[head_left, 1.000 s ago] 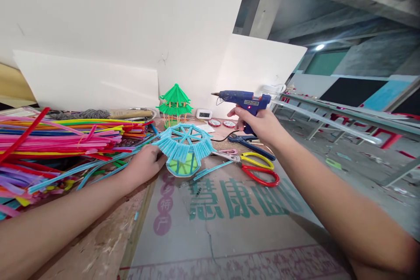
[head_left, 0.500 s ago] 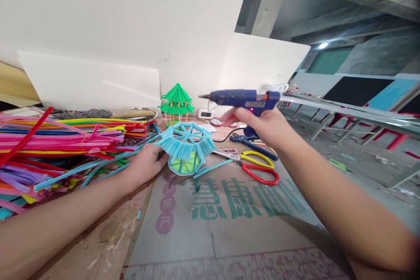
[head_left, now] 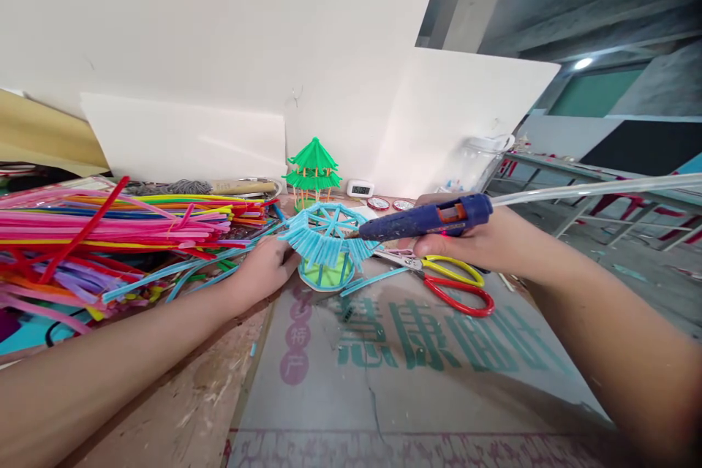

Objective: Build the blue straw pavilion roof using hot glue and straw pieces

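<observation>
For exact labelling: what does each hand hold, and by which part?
The right hand holds the blue glue gun by its handle. The left hand touches the blue straw roof at its left rim; whether it grips cannot be told.

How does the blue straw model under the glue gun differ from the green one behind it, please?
The blue model has one wide, open-spoked roof; the green model has two tiers and a peak. The left hand holds the blue model with the glue gun nozzle at it; the green model stands untouched. Both look like pavilions.
</observation>
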{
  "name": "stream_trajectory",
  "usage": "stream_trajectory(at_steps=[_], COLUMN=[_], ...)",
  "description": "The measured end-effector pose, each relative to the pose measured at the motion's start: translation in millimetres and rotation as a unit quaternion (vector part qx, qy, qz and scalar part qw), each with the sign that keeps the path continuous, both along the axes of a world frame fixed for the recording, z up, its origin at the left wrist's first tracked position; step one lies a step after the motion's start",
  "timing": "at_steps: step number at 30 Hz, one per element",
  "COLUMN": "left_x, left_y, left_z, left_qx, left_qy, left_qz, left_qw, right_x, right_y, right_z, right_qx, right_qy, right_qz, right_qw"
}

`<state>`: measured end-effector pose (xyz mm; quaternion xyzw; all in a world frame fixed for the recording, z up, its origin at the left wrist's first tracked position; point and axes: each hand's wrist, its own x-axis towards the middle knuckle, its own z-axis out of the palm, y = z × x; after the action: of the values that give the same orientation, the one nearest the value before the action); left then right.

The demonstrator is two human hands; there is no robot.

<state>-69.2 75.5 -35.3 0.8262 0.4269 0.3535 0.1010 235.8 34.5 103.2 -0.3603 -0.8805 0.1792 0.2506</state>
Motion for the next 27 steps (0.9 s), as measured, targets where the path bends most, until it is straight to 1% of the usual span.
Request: stream_trajectory(at_steps=[3, 8, 14, 20, 27], left_x=[0.0, -0.1, 0.2, 0.4, 0.7], left_y=[-0.4, -1.1, -1.5, -1.5, -2.1], left_z=[0.9, 1.2, 1.6, 2.3, 2.4], left_qx=[0.0, -0.007, 0.012, 0.02, 0.025], left_qy=[0.004, 0.005, 0.004, 0.01, 0.012], left_qz=[-0.003, 0.014, 0.003, 0.003, 0.003], left_qw=[1.0, 1.0, 1.0, 1.0, 1.0], right_x=[0.5, -1.3, -0.9, -2.8, -3.6], right_y=[-0.9, -0.9, -1.5, -5.2, -2.7], right_z=[0.9, -3.6, -0.4, -1.0, -3.3], right_qx=[-0.01, 0.007, 0.023, 0.018, 0.023], right_qy=[-0.025, -0.046, -0.082, -0.095, -0.108], right_qz=[0.005, -0.017, -0.02, -0.054, -0.062], right_qw=[1.0, 0.999, 0.996, 0.994, 0.992])
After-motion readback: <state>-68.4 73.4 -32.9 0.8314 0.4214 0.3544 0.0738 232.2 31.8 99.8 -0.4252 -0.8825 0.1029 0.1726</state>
